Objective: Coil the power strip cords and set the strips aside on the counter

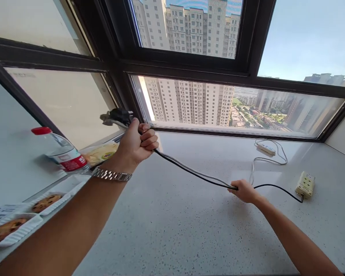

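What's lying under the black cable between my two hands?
Under the black cable, only the bare speckled windowsill shows; nothing else lies there. The left hand and right hand each cover a stretch of cable inside closed fingers.

A black cable (189, 171) (plug end (116, 116) raised) stretches taut above the sill.

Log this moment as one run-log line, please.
left hand: fist shut on black cable near plug, raised | right hand: gripping same cable on sill | cable end: at beige power strip
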`<move>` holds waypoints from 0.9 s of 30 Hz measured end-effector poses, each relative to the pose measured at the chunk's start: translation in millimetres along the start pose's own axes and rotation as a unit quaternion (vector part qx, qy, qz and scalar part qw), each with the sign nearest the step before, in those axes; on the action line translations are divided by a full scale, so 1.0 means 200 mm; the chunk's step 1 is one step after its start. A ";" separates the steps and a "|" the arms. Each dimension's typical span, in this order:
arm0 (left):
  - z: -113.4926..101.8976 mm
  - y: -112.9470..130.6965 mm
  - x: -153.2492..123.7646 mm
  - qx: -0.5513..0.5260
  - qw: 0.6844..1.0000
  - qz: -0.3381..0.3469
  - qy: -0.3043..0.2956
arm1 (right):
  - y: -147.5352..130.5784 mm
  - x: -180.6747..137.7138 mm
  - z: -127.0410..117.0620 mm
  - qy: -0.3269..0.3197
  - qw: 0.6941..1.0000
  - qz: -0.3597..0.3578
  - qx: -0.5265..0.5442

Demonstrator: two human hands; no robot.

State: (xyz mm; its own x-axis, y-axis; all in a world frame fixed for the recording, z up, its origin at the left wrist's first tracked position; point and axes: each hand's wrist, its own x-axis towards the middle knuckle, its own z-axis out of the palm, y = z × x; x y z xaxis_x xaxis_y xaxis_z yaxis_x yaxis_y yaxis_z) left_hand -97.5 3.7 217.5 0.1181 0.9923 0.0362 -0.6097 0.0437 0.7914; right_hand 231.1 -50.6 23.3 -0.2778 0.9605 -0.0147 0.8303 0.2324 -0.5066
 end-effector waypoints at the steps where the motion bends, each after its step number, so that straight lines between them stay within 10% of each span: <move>1: -0.04 0.00 0.01 0.001 1.000 -0.002 -0.005 | 0.06 -0.02 -0.05 0.014 1.000 0.015 -0.003; 7: -0.20 -0.30 0.08 -0.044 0.998 -0.040 0.017 | 0.40 -0.15 -0.17 0.079 0.979 0.099 -0.160; 14: -0.05 -0.82 0.12 -0.056 0.982 -0.182 -0.001 | 0.69 -0.33 -0.31 0.125 0.910 0.329 -0.219; 17: 0.03 -0.93 0.08 -0.075 0.980 -0.186 0.006 | 0.53 -0.33 -0.28 0.167 0.916 0.278 -0.235; 23: 0.03 -0.90 0.04 -0.138 0.979 -0.146 -0.020 | -0.04 -0.19 0.02 0.116 0.979 -0.058 -0.159; 27: -0.08 -0.70 0.01 -0.176 0.974 -0.143 -0.028 | -0.09 -0.05 0.11 0.107 0.983 -0.031 -0.145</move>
State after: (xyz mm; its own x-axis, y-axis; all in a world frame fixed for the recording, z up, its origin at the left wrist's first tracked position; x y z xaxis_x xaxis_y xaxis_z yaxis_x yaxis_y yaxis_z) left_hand -23.9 1.5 97.9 0.3582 0.9266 -0.1142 -0.7755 0.3634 0.5162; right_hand 208.5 -67.0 12.5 -0.2505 0.9460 0.2058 0.9264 0.2959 -0.2330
